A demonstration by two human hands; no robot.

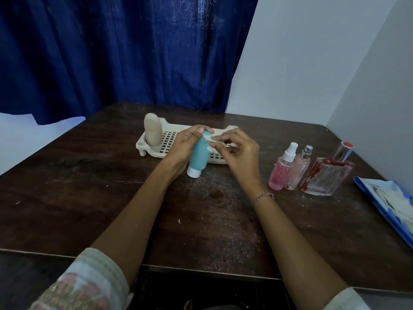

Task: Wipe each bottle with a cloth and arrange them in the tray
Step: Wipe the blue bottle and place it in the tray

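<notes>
Teal plastic sits in your grip: the teal bottle (199, 153) stands near the middle of the table (89, 175), white cap down on the wood and leaning a little toward 1 o'clock, just in front of the tray (143, 145). Your left hand (185, 146) comes in from 7 o'clock, its fingers curled round the bottle's upper body. Your right hand (240, 153) comes in from 5 o'clock; its fingers pinch a small white cloth (209, 139) and press it against the bottle's top end. The cream tray, slotted across its floor, lies at 12 o'clock from the bottle, and a beige bottle (152, 129) stands upright at its 9 o'clock end. At 3 o'clock three more bottles stand close together in a row on the table, well apart from the tray: a pink spray bottle (280, 173), a slim pink bottle (298, 173) just beside it, and a square glass bottle (326, 177) streaked with red. Further toward 4 o'clock, at the table's edge, lies a blue packet (366, 189) with white material on it. A bracelet (263, 197) circles your right wrist, and a dark blue curtain (111, 52) hangs behind the table.
</notes>
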